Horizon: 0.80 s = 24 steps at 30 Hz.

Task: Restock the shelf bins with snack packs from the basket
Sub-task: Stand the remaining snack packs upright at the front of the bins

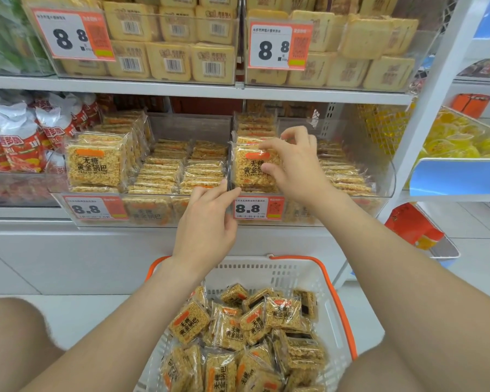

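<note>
A white basket (333, 315) with orange handles sits low in front of me, holding several golden rice-crisp snack packs (283, 312). On the lower shelf stand two clear bins (385, 176) with the same packs in rows. My right hand (294, 162) grips an upright snack pack (251, 171) at the front left of the right bin. My left hand (210, 219) rests on the front rim where the two bins meet, fingertips touching the divider, holding nothing. Another upright pack (95, 165) stands at the left bin's front.
Price tags reading 8.8 (248, 208) hang on the bin fronts. The upper shelf holds bins of pale yellow packs (170, 62). Red-and-white bags (17, 137) fill the bin at left. A yellow-candy bin (461, 142) and a white shelf post (425, 108) stand at right.
</note>
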Tool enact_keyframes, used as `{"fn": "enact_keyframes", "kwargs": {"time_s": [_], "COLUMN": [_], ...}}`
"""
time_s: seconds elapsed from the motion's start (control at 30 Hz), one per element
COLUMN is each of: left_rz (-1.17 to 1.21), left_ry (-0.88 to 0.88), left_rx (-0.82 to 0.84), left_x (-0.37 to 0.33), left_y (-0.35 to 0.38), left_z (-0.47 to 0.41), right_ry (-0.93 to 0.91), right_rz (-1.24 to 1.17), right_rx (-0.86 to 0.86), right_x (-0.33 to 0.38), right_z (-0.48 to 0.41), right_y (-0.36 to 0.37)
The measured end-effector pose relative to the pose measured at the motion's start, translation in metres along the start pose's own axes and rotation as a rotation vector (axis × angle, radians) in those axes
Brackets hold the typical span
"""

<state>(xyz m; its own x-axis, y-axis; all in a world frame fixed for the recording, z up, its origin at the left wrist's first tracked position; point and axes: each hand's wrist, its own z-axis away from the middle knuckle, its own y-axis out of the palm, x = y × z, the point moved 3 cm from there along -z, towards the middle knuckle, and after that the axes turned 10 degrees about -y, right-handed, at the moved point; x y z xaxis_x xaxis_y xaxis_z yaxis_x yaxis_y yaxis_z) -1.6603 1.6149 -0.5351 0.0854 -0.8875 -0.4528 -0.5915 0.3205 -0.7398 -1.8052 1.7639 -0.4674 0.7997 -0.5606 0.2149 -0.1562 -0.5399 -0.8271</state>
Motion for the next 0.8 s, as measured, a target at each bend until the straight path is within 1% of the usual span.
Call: {"fn": "enact_keyframes", "kwargs": {"time_s": [0.13, 0.2, 0.27, 0.3, 0.33, 0.37, 0.4, 0.43, 0.47, 0.5, 0.53, 0.57, 0.63, 0.7, 0.73, 0.8], "left_rz": [0.021, 0.032, 0.031, 0.052, 0.081, 0.089, 0.063, 0.026, 0.001, -0.008, -0.014, -0.036, -0.144, -0.255, -0.29, -0.348], "left_ry": [-0.001, -0.023, -0.053, -0.069, -0.068, -0.03, 0.036, 0.109, 0.174, 0.207, 0.199, 0.157, 0.073, 0.033, 0.009, -0.05], "left_rx": [0.011, 0.027, 0.016, 0.004, -0.023, -0.066, -0.108, -0.136, -0.141, -0.099, -0.007, 0.129, 0.492, 0.845, 0.996, 1.23], "left_x": [0.001, -0.001, 0.0, 0.002, 0.004, 0.005, 0.005, 0.004, 0.004, 0.006, 0.009, 0.014, 0.029, 0.042, 0.047, 0.059], "left_y": [-0.003, -0.01, -0.02, -0.025, -0.029, -0.032, -0.032, -0.031, -0.027, -0.022, -0.015, -0.007, 0.017, 0.04, 0.049, 0.066], "left_z": [-0.002, -0.006, -0.013, -0.015, -0.015, -0.014, -0.011, -0.006, 0.0, 0.005, 0.01, 0.016, 0.031, 0.054, 0.067, 0.093], "right_ry": [0.06, 0.057, 0.024, -0.009, -0.056, -0.117, -0.176, -0.213, -0.225, -0.218, -0.198, -0.183, -0.161, -0.153, -0.165, -0.201], "right_rz": [0.101, 0.213, 0.297, 0.298, 0.269, 0.213, 0.141, 0.066, 0.011, -0.018, -0.022, -0.004, 0.061, 0.127, 0.159, 0.202], "right_rx": [0.005, -0.029, -0.102, -0.148, -0.188, -0.207, -0.185, -0.12, -0.029, 0.09, 0.236, 0.396, 0.705, 0.973, 1.074, 1.19], "right_x": [0.007, 0.013, 0.021, 0.026, 0.032, 0.039, 0.046, 0.053, 0.059, 0.064, 0.067, 0.068, 0.07, 0.074, 0.077, 0.087], "right_z": [0.009, 0.016, 0.022, 0.025, 0.028, 0.032, 0.036, 0.042, 0.049, 0.057, 0.066, 0.075, 0.097, 0.12, 0.131, 0.149], "right_y": [0.003, 0.004, 0.0, -0.003, -0.007, -0.011, -0.014, -0.014, -0.012, -0.008, 0.001, 0.011, 0.034, 0.053, 0.062, 0.075]}}
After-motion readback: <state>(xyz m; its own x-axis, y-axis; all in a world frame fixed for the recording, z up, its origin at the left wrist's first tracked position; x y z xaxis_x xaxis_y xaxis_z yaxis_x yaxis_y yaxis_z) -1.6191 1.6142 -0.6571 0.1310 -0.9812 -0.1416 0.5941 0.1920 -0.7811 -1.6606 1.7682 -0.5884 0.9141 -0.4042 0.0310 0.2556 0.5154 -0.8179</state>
